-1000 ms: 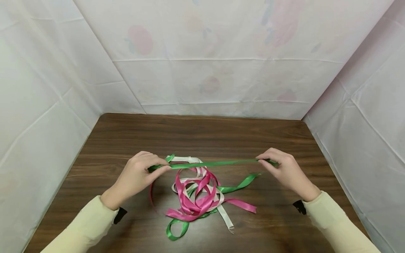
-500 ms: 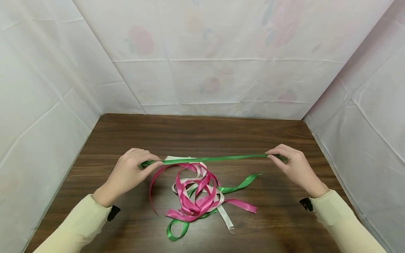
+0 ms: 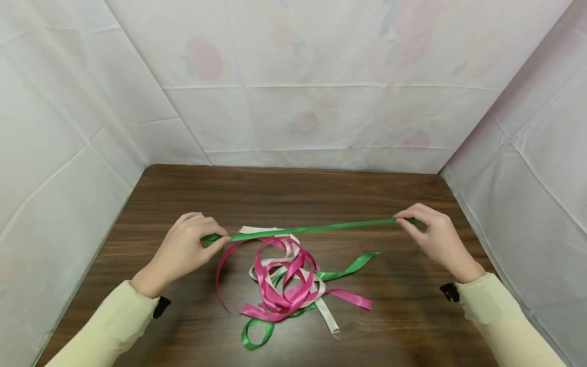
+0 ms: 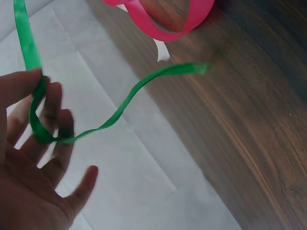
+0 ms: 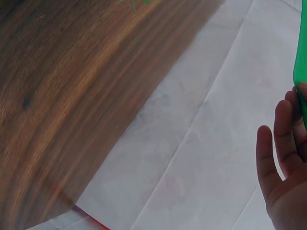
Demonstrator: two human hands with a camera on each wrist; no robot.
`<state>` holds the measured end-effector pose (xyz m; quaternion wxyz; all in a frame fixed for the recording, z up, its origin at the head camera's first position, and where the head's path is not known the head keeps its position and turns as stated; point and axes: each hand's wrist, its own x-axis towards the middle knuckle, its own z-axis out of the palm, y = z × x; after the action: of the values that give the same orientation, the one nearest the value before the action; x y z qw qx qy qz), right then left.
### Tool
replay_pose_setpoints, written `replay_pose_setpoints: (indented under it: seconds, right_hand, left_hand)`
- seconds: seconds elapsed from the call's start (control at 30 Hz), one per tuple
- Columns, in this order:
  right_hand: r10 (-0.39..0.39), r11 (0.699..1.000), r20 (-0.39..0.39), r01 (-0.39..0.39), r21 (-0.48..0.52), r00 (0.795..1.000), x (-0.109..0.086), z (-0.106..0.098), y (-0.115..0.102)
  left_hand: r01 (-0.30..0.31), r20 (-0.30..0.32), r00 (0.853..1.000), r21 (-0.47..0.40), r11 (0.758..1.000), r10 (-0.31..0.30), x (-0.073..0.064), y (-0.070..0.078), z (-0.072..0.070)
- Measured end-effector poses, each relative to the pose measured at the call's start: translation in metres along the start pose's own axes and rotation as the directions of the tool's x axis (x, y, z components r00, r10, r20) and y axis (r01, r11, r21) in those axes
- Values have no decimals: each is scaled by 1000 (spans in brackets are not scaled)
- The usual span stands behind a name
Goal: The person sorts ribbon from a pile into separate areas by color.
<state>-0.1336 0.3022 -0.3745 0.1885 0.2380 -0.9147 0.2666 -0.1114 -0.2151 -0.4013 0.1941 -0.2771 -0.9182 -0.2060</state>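
A green ribbon [image 3: 316, 228] runs taut between my two hands, above the far side of a tangled ribbon pile. My left hand [image 3: 188, 243] pinches it between thumb and index finger; in the left wrist view a loose tail of the green ribbon [image 4: 125, 101] trails past the other fingers. At the other end, my right hand [image 3: 433, 234] pinches the ribbon with thumb and fingertips, slightly higher in the head view. Pink ribbon [image 3: 300, 293] lies looped in the pile with white ribbon [image 3: 326, 315] and another green ribbon [image 3: 350, 268] whose lower loop curls toward me.
The pile rests on a dark wood-grain table [image 3: 390, 326]. White cloth with faded fruit prints [image 3: 298, 102] hangs behind the table and along both sides. Black straps [image 3: 161, 307] show at both sleeve cuffs.
Both hands have moved apart, the left one leftward, the right one to the right and away from me. The green ribbon between them spans longer. The pile lies nearly as before.
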Motion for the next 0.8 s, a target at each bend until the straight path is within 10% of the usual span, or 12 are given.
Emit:
replay_pose_setpoints:
  seconds: [0.4,0.8]
  right_hand:
    - [3,1000,-51,-4,-10,999,2,-10,1]
    - [32,998,-32,-34,-49,999,-1,-8,12]
  left_hand:
    - [50,137,989,75,996,-60,-3,-3,1]
    - [105,144,986,-112,988,-88,-2,-6,8]
